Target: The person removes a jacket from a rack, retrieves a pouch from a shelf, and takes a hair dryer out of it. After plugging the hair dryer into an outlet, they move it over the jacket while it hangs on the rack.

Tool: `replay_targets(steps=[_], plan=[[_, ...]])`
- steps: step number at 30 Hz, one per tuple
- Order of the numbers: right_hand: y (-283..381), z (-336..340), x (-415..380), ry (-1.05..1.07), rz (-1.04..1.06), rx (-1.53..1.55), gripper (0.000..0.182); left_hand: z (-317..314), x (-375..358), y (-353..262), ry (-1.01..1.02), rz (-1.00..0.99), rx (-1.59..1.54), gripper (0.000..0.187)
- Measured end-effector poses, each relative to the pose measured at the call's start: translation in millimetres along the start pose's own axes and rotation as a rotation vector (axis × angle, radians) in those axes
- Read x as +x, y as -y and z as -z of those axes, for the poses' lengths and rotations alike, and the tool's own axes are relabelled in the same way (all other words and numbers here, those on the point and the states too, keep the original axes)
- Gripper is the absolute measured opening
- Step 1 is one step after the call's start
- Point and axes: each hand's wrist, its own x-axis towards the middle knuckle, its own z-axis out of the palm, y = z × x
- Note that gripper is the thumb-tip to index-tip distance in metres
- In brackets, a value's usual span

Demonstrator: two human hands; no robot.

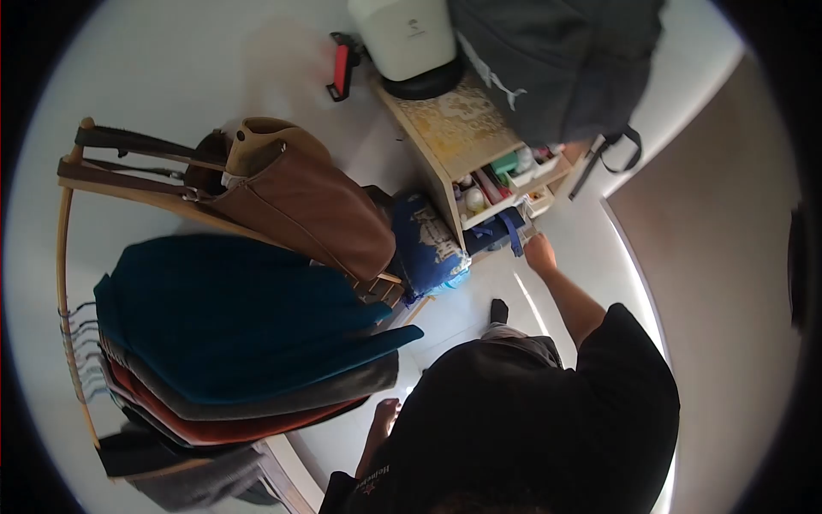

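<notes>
My right hand is closed at the lower edge of a wooden cabinet, just below a hanging blue strap; what its fingers hold, if anything, is too small to make out. Above it, white drawers stand pulled out with small bottles and other items inside. My left hand hangs low beside my body, near the hems of the hanging clothes, its fingers curled and partly hidden. A blue patterned bag rests against the cabinet's side.
A wooden rack at the left carries a brown leather bag and a row of garments, with a teal one in front. A white bin stands on the cabinet. A dark backpack is beside it.
</notes>
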Motion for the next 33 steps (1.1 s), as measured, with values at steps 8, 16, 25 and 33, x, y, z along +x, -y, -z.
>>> replay_targets(steps=[8,16,25,33], plan=[[32.6,18.1,126.9,-0.299,0.024,-0.145,0.063,-130.1,-93.0,-62.3,-0.190,-0.379,0.244,0.029],[9.7,-45.9,205.4,0.208,0.210,-0.307,0.065,-192.3,-107.8,17.2,-0.219,-0.140,0.055,0.037],[-28.5,-97.3,216.4,-0.015,0.156,0.148,0.065,-147.9,-175.9,-59.9,-0.237,-0.078,0.093,0.029],[17.5,-16.4,124.4,-0.063,-0.084,0.628,0.037,-140.1,-149.9,-91.0,-0.206,-0.133,0.184,0.035]])
